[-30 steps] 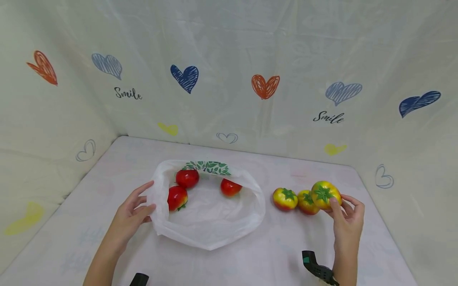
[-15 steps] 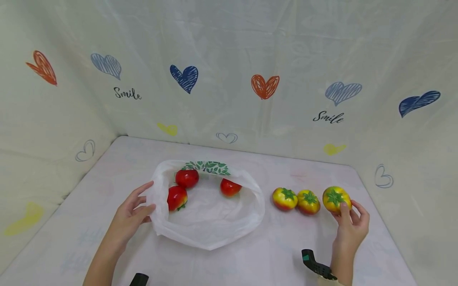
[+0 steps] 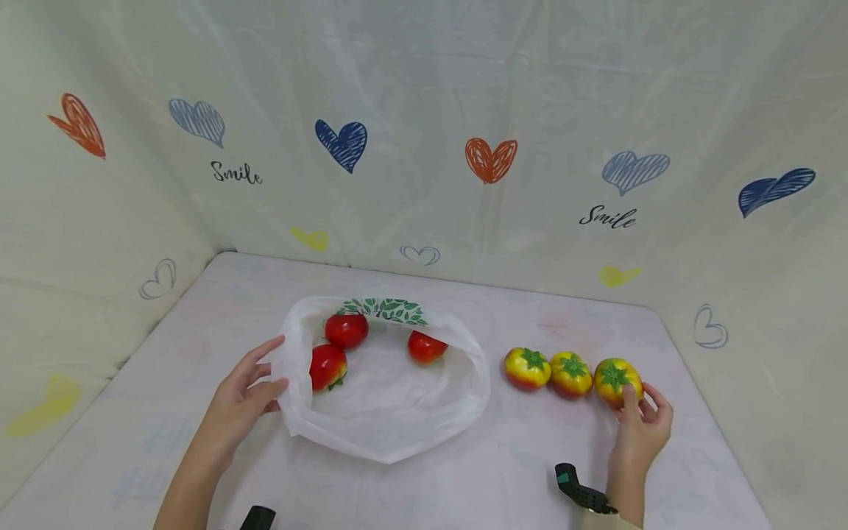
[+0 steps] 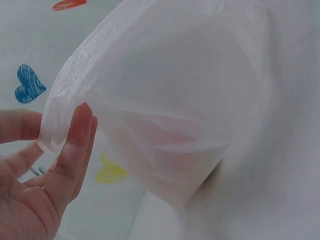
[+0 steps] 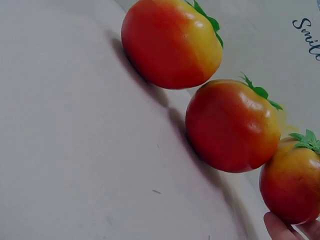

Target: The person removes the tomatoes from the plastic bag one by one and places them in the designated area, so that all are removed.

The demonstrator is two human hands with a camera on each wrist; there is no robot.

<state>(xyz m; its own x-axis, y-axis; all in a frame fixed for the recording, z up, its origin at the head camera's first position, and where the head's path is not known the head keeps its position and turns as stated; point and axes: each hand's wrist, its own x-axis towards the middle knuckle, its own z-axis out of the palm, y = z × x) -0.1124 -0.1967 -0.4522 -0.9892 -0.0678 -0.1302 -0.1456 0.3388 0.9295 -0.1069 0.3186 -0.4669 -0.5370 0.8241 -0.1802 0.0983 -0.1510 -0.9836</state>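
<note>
My left hand holds the left rim of a white plastic bag, its edge between thumb and fingers; the left wrist view shows the bag's wall beyond the hand. Inside the gaping bag lie red tomatoes, partly covered by its edge. To the right, my right hand grips a yellow-green tomato with a green calyx, at table level. Beside it sit a middle tomato and another tomato. Fingertips touch the lowest tomato in the right wrist view.
A whitish cloth covers the table. Behind it and at the sides hangs a pale curtain printed with hearts and lettering. Black wrist gear is strapped to the right wrist.
My right hand has carried its tomato first right, then down and slightly left, from above the middle tomato to the right end of the row. The left hand and bag stay put.
</note>
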